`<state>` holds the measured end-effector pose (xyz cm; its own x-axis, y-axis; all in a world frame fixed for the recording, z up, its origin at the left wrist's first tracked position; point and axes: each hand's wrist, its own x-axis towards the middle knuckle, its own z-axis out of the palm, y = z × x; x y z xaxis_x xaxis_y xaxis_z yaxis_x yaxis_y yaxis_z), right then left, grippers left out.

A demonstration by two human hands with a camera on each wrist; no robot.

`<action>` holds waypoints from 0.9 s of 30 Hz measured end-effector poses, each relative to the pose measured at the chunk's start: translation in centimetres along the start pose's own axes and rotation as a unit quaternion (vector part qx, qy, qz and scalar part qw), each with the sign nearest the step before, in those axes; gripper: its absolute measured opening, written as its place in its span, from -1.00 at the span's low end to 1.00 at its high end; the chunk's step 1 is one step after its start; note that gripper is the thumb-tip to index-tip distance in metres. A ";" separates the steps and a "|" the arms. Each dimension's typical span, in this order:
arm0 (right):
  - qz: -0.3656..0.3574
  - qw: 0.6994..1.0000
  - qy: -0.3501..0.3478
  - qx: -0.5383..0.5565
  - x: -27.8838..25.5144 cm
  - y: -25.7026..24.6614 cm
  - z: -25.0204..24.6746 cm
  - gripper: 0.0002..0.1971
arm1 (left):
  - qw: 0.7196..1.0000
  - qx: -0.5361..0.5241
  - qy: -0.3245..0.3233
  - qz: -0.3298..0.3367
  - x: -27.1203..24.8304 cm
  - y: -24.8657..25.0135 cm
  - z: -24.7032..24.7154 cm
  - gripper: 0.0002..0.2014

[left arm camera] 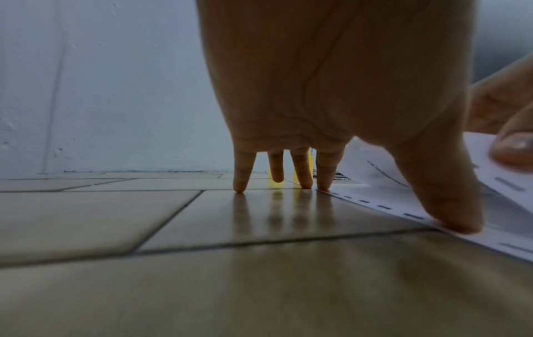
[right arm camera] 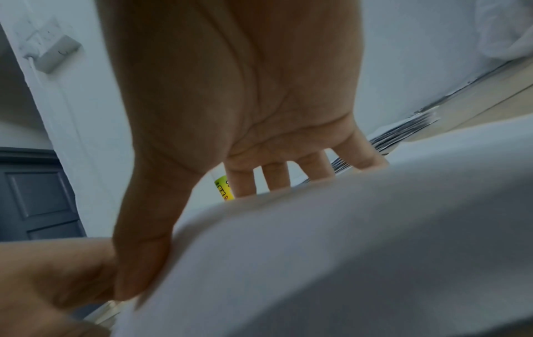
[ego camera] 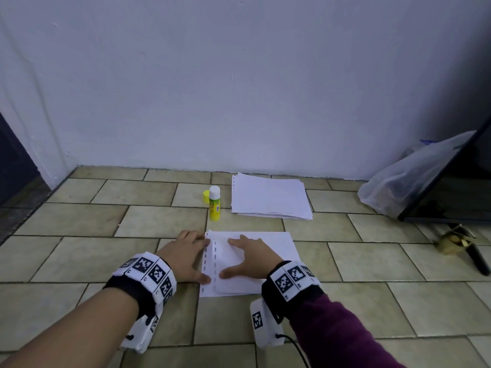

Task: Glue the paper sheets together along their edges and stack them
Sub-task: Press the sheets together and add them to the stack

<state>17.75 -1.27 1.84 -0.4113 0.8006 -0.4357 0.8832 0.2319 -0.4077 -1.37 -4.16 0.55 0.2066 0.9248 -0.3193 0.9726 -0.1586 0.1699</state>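
On the beige tiled floor, near the person at six o'clock in the head view, lie the white punched paper sheets, one on another, with a column of small slots running down the edge at nine o'clock. The upper sheet sits a little askew on the lower one, so two rows of slots show side by side. In the left wrist view faint printed lines and a barcode-like mark appear on the paper, too small to read.

The left hand is spread flat, fingers straight; its thumb presses the slotted margin while the fingertips rest on the tile just beside the paper. It grasps nothing. The right hand lies on top of the sheets, fingers extended and thumb splayed toward nine o'clock, pressing the paper down without gripping it.

At twelve o'clock from the sheets stands the yellow-green glue stick with its white top exposed; its label is too blurred to read. Its yellow cap lies touching it at ten o'clock. Just beside the stick, at three o'clock, rests the loose stack of white paper.

A clear plastic bag slumps against the wall at two o'clock.
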 end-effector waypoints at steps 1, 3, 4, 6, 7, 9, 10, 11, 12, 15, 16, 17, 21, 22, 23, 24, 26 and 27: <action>0.000 1.000 0.002 0.001 0.1 -0.1 0.0 -0.03 | 1.000 0.001 0.001 0.001 0.0 0.0 0.0 -0.03; 0.001 1.000 0.007 0.001 0.2 -0.2 0.0 -0.03 | 1.000 0.004 0.002 0.004 0.0 -0.1 0.1 -0.04; 0.002 1.000 0.010 -0.001 0.2 -0.3 0.1 -0.02 | 1.000 0.004 0.002 0.005 0.0 -0.1 0.1 -0.04; 0.006 1.000 0.013 -0.003 0.4 -0.4 0.1 -0.01 | 1.000 0.003 0.001 0.007 0.0 -0.1 0.2 -0.05; 0.009 1.000 0.013 -0.002 0.6 -0.4 0.1 -0.01 | 1.000 0.003 0.001 0.007 0.0 -0.2 0.2 -0.05; 0.014 1.000 0.014 -0.002 0.9 -0.4 0.2 0.01 | 1.000 0.003 0.002 0.006 0.0 -0.2 0.2 -0.05; 0.015 1.000 0.015 -0.002 1.1 -0.4 0.3 0.02 | 1.000 0.003 0.002 0.006 0.0 -0.1 0.2 -0.06; 0.017 1.000 0.016 -0.001 1.2 -0.5 0.4 0.02 | 1.000 0.001 0.002 0.006 -0.1 -0.1 0.1 -0.06; 0.019 1.000 0.019 0.004 1.2 -0.5 0.5 0.02 | 1.000 -0.001 0.002 0.005 -0.1 -0.1 0.1 -0.06; 0.022 0.998 0.043 0.041 1.2 -0.5 0.6 -0.08 | 1.000 -0.011 0.017 -0.001 -0.3 0.1 0.0 -0.07; 0.020 0.998 0.044 0.042 1.2 -0.5 0.7 -0.11 | 1.000 -0.017 0.025 -0.005 -0.4 0.2 -0.1 -0.06; 0.018 0.998 0.040 0.035 1.1 -0.6 0.7 -0.13 | 0.999 -0.023 0.030 -0.010 -0.4 0.3 -0.2 -0.05; 0.018 1.000 0.019 -0.011 1.1 -0.7 0.9 -0.13 | 0.999 -0.028 0.034 -0.024 -0.7 0.5 -0.3 -0.07; 0.020 1.000 0.015 -0.018 1.1 -0.7 0.9 -0.12 | 0.999 -0.027 0.033 -0.023 -0.7 0.4 -0.2 -0.09; 0.023 0.999 0.010 -0.024 1.0 -0.7 0.9 -0.12 | 0.999 -0.024 0.032 -0.020 -0.7 0.3 -0.2 -0.11; 0.024 0.999 0.008 -0.028 1.0 -0.7 0.9 -0.11 | 0.999 -0.018 0.030 -0.013 -0.7 0.1 -0.1 -0.14; 0.026 0.999 0.008 -0.030 1.0 -0.7 1.0 -0.11 | 1.000 0.004 0.020 0.005 -0.8 -0.3 0.1 -0.14; 0.028 0.999 0.008 -0.030 1.0 -0.8 1.0 -0.11 | 1.000 0.012 0.014 0.011 -0.8 -0.5 0.2 -0.13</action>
<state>16.45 -1.21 0.96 -0.3579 0.8221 -0.4428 0.9165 0.2186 -0.3350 -1.98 -4.85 0.55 0.2256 0.9302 -0.2895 0.9701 -0.1873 0.1543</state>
